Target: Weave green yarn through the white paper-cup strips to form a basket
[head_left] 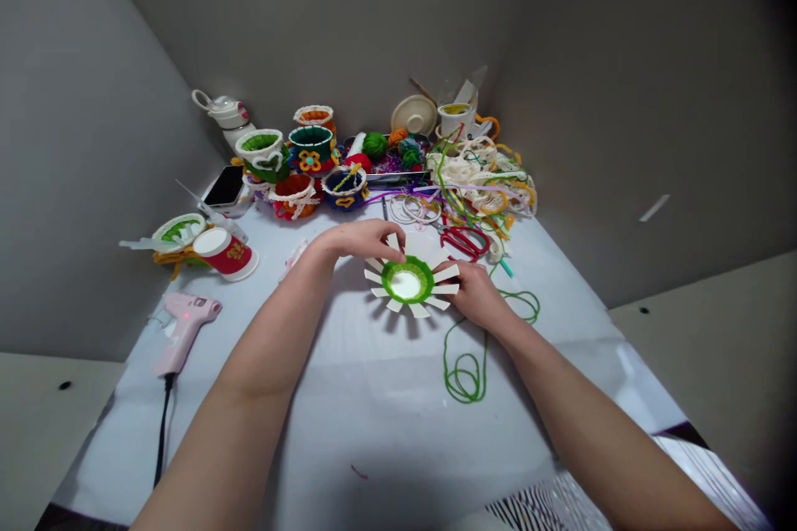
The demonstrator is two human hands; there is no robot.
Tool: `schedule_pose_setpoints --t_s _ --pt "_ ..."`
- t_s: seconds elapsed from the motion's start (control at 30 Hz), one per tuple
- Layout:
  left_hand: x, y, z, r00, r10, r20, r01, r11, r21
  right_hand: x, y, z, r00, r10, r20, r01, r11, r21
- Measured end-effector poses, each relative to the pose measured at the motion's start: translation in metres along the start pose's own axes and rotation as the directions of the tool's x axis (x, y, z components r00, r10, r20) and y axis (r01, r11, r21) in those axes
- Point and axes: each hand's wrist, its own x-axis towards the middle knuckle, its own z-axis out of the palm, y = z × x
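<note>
Forearms stretch in from the near edge over the white table (374, 415). A loose strand of green yarn (464, 377) lies coiled on the table right of centre and trails up toward the right hand (476, 297). That hand is closed on the right side of a white paper cup (408, 282) cut into splayed strips, with green yarn woven round its base. The cup sits mid-table between the two hands. The left hand (358, 241) reaches over from the left, its fingertips pinched on a strip at the cup's far rim. A pink plastic glue gun (183, 328) with a black cord lies to the left. Beyond it, a red paper cup (227, 253) lies on its side. Red-handled scissors (464, 241) lie just beyond the right hand. Farther back stand several yarn-wrapped cups (308, 158) in mixed colours, with a black phone (225, 185) to their left. A tangle of coloured cords (486, 174) fills the far right. A white kettle (224, 112) stands at the far left, by the wall.
</note>
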Motion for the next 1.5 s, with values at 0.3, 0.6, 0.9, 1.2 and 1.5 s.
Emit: schedule_pose_setpoints --t_s 0.3,0.6,0.9,1.2,1.5 --pt "0.007 -0.004 0.011 0.992 -0.074 -0.100 0.065 0.994 -0.088 0.001 0.006 0.000 1.000 0.024 0.010 -0.024 0.998 -0.054" --pt "0.006 0.007 0.010 0.980 0.118 -0.159 -0.119 0.993 0.004 0.001 0.000 -0.001 1.000 -0.002 0.012 0.002 1.000 -0.016" --pt "0.008 0.009 0.011 0.995 0.062 -0.077 -0.055 0.994 0.099 0.000 -0.005 -0.003 0.998 0.005 0.066 -0.005 1.000 -0.003" --pt "0.010 0.008 0.017 0.998 -0.007 0.059 0.007 1.000 -0.002 -0.001 -0.006 -0.002 0.995 -0.006 0.105 0.006 1.000 0.002" --pt "0.010 0.001 0.015 0.982 -0.104 -0.159 0.099 0.994 -0.041 0.000 -0.006 -0.019 0.956 0.276 0.102 -0.294 0.889 0.350"
